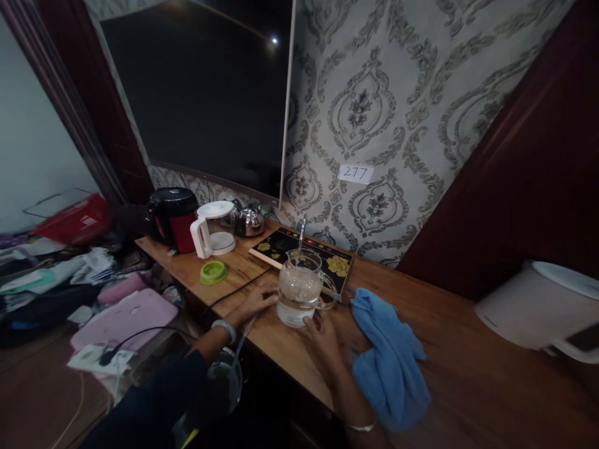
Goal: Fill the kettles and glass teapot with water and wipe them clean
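Observation:
A clear glass jug (299, 288) with water in its lower part stands on the wooden counter (449, 355), a thin spout or tube rising from its top. My left hand (255, 302) rests flat on the counter, fingertips against the jug's left side. From the near right, my right hand (325, 337) touches the jug's base with its fingers. A blue cloth (390, 362) lies draped over my right forearm and the counter. Behind the jug sits a black induction plate (281, 244) with gold flowers.
At the far left of the counter are a green lid (213, 272), a white-handled glass kettle (214, 228), a black and red cooker (173, 215) and a steel teapot (250, 219). A white appliance (538, 308) is at right. Clutter covers the floor at left.

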